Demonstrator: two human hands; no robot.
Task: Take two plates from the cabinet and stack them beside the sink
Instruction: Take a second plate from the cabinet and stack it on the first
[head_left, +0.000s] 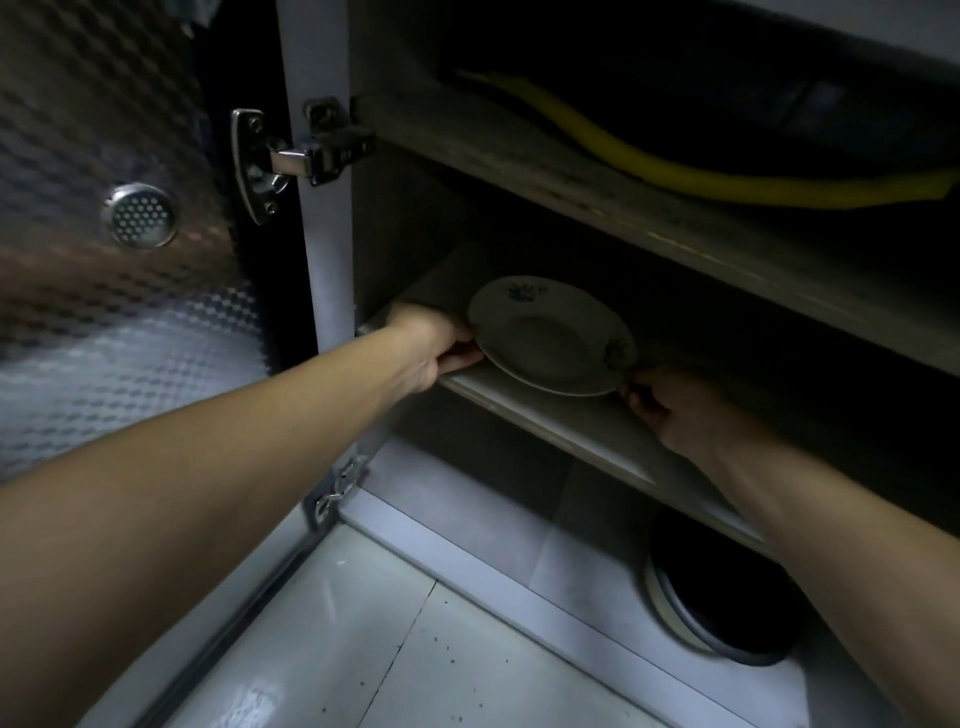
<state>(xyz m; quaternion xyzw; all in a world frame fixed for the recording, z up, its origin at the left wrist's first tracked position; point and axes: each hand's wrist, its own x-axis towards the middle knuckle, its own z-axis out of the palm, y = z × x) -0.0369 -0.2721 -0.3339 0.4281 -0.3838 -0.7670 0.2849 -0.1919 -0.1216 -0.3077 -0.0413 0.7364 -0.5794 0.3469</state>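
A white plate with small dark flower prints lies on the middle shelf of a dim open cabinet, its near rim over the shelf's front edge. My left hand grips the plate's left rim, fingers curled under it. My right hand holds the right rim from below and in front, fingertips at the edge. Whether another plate lies beneath this one is hidden. No sink is in view.
The cabinet door stands open at left on a metal hinge. A yellow hose lies on the upper shelf. A round dark dish with a white rim sits on the cabinet floor at the lower right.
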